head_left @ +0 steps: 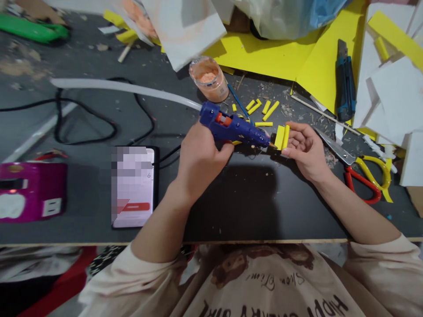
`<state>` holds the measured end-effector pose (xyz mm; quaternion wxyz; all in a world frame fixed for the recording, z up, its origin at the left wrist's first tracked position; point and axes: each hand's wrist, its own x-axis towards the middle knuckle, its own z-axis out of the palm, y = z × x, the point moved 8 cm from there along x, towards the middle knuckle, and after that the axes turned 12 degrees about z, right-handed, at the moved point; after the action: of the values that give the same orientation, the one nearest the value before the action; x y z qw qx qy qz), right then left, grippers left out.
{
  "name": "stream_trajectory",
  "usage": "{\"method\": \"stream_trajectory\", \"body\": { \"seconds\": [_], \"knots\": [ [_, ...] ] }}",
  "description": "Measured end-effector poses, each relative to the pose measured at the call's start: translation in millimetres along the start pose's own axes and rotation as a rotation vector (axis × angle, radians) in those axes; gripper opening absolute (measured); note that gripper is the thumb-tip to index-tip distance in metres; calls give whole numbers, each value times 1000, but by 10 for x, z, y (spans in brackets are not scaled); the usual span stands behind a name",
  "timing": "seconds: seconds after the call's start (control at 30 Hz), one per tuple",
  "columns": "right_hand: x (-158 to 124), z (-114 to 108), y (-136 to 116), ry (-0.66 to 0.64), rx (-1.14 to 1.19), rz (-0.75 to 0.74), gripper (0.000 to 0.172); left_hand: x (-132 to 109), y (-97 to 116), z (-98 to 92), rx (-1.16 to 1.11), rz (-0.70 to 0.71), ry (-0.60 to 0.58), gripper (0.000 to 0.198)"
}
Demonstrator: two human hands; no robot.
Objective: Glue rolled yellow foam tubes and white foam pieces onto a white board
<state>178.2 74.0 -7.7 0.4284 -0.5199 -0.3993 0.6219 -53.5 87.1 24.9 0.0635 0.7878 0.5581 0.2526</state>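
Note:
My left hand (201, 158) is closed around a blue hot glue gun (239, 130), which points to the right. A long translucent glue stick (132, 88) runs out of its back end. The gun's metal nozzle touches or nearly touches a partly rolled yellow paper strip (282, 137). My right hand (306, 147) pinches that strip between thumb and fingers, its rolled edge on the finger side. Just beyond the gun lie several small yellow paper rolls (271, 111) on the dark table (231, 198).
A jar of orange paste (209, 81) stands behind the gun. Scissors (360, 169) and a utility knife (345, 83) lie at right. On the left are a phone (135, 187), a black cord (86, 141) and a purple device (33, 191). Yellow sheets (274, 55) cover the back.

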Motion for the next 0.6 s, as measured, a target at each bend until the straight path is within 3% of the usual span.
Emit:
{"method": "stream_trajectory", "body": {
  "seconds": [0.33, 0.6],
  "knots": [
    [-19, 38, -8, -39, -17, -4, 62, 8, -18, 23, -40, 8, -30, 11],
    [-106, 178, -74, -153, -66, -74, 57, 38, -36, 1, -41, 40, 4, 12]
  ]
}}
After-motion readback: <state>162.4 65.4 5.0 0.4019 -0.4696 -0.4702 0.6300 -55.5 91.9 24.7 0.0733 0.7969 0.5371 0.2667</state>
